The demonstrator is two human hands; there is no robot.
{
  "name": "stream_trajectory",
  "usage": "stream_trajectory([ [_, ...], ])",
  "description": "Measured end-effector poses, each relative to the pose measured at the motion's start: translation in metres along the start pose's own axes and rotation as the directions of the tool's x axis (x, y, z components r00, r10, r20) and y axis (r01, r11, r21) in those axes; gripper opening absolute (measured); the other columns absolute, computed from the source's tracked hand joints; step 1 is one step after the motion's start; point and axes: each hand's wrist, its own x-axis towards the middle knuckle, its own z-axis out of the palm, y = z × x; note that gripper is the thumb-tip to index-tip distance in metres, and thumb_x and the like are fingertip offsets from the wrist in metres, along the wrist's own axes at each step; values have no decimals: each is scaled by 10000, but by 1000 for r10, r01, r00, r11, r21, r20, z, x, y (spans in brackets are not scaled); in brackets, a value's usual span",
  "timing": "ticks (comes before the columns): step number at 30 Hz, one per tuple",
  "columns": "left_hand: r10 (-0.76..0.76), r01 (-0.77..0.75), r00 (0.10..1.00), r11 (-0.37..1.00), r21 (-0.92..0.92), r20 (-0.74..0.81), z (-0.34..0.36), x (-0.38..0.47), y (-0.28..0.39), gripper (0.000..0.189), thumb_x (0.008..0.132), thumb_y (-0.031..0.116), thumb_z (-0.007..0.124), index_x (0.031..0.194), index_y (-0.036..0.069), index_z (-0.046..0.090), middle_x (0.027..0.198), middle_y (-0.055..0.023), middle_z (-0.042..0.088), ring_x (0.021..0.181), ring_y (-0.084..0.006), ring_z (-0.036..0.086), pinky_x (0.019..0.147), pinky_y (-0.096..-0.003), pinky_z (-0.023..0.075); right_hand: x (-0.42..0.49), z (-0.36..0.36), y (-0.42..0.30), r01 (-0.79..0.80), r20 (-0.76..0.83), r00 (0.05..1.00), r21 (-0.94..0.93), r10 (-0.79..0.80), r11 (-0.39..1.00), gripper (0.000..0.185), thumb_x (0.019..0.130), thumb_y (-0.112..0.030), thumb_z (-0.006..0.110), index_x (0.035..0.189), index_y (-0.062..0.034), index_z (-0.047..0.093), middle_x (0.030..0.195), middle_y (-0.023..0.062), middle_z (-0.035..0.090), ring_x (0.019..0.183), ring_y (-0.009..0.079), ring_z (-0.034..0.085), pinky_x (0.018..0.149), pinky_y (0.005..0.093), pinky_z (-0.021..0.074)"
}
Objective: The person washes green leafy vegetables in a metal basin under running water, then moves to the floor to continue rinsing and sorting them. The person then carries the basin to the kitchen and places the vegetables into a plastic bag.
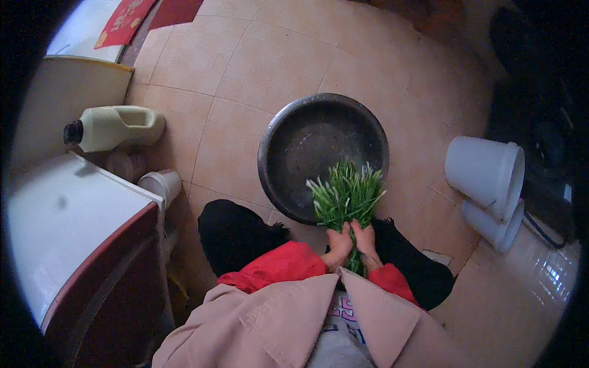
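Both my hands are closed around a bunch of green, leafy stalks [347,195], which look like garlic chives. My left hand [339,241] grips the bunch from the left and my right hand [365,238] from the right, with the thumbs close together. Pale stalk ends fan out away from me, over the near right part of a round, dark metal basin [317,142]. The rest of the bunch trails back between my wrists toward my body. Wet-looking specks show on the basin's bottom.
Left, a cream plastic jug [122,129] with a black cap lies beside a small white tub [163,186] and a white-topped cabinet [83,221]. Two white buckets [481,172] lie at the right. Tiled floor [262,64] surrounds the basin.
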Motion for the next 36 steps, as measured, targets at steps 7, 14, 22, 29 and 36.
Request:
stream_trajectory([
  [7, -69, 68, 997, 997, 21, 34, 13, 12, -6, 444, 835, 251, 552, 1074, -98, 419, 1073, -272, 527, 1011, -365, 522, 858, -397, 391, 10, 0, 13, 16, -52, 999, 4, -16, 1000, 472, 754, -343, 606, 1004, 53, 548, 952, 221, 605, 875, 306, 588, 744, 373, 440],
  [14, 50, -47, 998, 998, -52, 46, 22, 24, -32, 517, 805, 289, 590, 1078, -109, 404, 1066, -302, 517, 1019, -389, 507, 870, -394, 385, 3, -2, 9, -53, 23, 998, 81, 52, 995, 334, 780, -218, 587, 1006, 27, 566, 938, 130, 629, 850, 242, 589, 752, 354, 443],
  [22, 286, -271, 955, 950, -154, 80, 16, 33, -37, 590, 838, 294, 546, 1223, -88, 313, 1199, -238, 453, 1112, -341, 450, 925, -375, 347, 4, 0, 4, 148, -77, 986, -15, -149, 989, 396, 800, -260, 587, 1078, 14, 519, 975, 175, 613, 872, 305, 590, 760, 377, 445],
  [29, 470, -162, 803, 763, -625, 366, 19, 18, 13, 675, 858, 426, 510, 1275, -42, 261, 1259, -158, 391, 1136, -230, 395, 956, -314, 301, -10, -21, -63, 68, -301, 944, -222, -135, 973, 493, 814, -409, 559, 1045, 24, 520, 921, 221, 611, 853, 388, 581, 706, 430, 447],
  [36, 583, -278, 559, 802, -529, 590, -3, -10, 46, 899, 749, 386, 659, 1343, 6, 102, 1323, -129, 280, 1229, -224, 270, 1023, -313, 209, -25, -43, -82, 197, -157, 949, -381, -273, 904, 401, 891, -366, 437, 1064, -13, 514, 986, 139, 593, 888, 298, 556, 764, 373, 415],
])
